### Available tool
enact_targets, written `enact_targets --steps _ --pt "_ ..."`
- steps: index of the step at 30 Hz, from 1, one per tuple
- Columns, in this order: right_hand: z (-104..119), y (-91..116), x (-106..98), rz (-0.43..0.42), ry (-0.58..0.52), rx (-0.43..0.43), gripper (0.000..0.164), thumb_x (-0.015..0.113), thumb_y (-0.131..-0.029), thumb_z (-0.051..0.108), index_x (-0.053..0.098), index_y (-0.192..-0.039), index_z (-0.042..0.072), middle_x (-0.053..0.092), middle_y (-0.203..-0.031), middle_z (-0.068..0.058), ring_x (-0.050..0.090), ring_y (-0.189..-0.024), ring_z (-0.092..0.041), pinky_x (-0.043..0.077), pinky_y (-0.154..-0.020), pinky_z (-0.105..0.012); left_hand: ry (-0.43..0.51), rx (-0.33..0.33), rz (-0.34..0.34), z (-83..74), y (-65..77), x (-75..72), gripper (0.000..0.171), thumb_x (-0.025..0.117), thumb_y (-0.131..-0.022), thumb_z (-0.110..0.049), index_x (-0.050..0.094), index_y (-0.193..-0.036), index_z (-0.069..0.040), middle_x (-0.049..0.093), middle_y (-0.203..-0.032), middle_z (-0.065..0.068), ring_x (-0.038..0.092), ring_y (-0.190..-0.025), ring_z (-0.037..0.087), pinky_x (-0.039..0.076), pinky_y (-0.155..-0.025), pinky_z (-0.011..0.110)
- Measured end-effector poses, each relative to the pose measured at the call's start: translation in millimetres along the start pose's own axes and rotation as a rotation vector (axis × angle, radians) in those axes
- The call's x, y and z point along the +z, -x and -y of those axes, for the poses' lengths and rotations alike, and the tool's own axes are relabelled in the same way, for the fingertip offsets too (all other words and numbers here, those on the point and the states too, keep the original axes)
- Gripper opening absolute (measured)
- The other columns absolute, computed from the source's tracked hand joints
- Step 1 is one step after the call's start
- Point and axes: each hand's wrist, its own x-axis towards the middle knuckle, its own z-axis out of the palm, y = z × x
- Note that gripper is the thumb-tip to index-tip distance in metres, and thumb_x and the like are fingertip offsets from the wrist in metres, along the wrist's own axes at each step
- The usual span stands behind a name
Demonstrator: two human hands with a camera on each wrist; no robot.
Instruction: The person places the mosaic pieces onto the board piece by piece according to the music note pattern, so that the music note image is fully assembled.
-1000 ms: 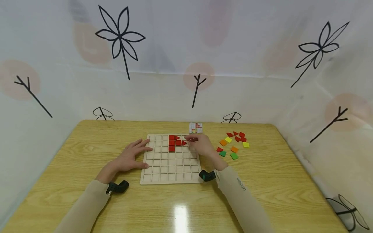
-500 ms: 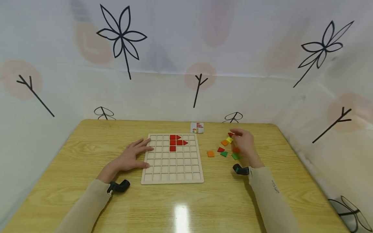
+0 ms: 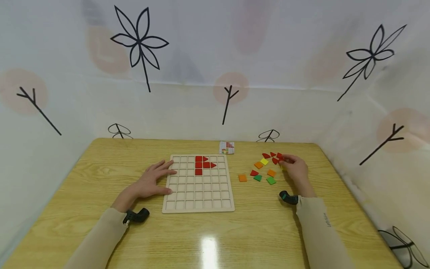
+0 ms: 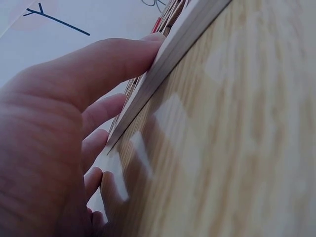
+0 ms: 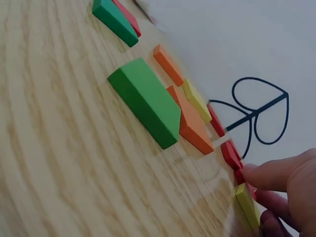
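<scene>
A pale wooden grid board lies mid-table with red square tiles and red triangular tiles in its upper cells. My left hand rests along the board's left edge, fingers spread, fingertips on the rim; the left wrist view shows the thumb lying on that edge. At the right, my right hand pinches a red square tile between thumb and fingers at the far side of a loose pile. A yellow tile lies right under those fingers, partly hidden by them in the head view.
Loose tiles lie right of the board: orange, green, teal, yellow and several red ones. A small pattern card lies behind the board. A patterned cloth wall rises behind the table.
My right hand has left the board's right side, where an orange tile now lies beside it, and moved right to the red tiles in the pile. The left hand has stayed put.
</scene>
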Motion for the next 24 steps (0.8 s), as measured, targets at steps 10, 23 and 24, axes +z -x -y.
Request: enact_targets --steps 10,23,24 --pt "2.0 1.3 1.5 -0.022 0.024 -0.012 0.035 0.064 -0.098 0.012 0.063 -0.13 -0.003 0.06 -0.129 -0.024 0.054 -0.117 -0.036 0.043 -0.094 -0.043 0.001 -0.009 -0.006 -0.7 0.1 0.8 0.068 0.076 -0.084 -0.046 0.058 -0.141 -0.014 0.026 -0.162 0.011 0.014 -0.148 0.042 0.012 -0.109 0.071" --pt "7.5 4.6 -4.3 -0.004 -0.106 0.053 0.036 0.065 -0.098 0.008 0.062 -0.133 0.002 0.06 -0.124 -0.018 0.051 -0.105 -0.022 0.044 -0.075 -0.015 0.008 -0.012 -0.002 -0.8 1.1 0.3 0.067 0.076 -0.085 -0.045 0.057 -0.141 -0.015 0.027 -0.162 0.012 0.014 -0.148 0.042 0.012 -0.109 0.071" --pt "7.8 5.0 -5.6 0.004 -0.107 0.065 0.036 0.064 -0.098 0.009 0.062 -0.133 0.002 0.059 -0.124 -0.017 0.051 -0.105 -0.021 0.044 -0.075 -0.015 0.006 -0.011 0.0 -0.6 0.8 0.3 0.068 0.076 -0.084 -0.045 0.057 -0.142 -0.015 0.026 -0.162 0.011 0.013 -0.148 0.041 0.012 -0.109 0.07"
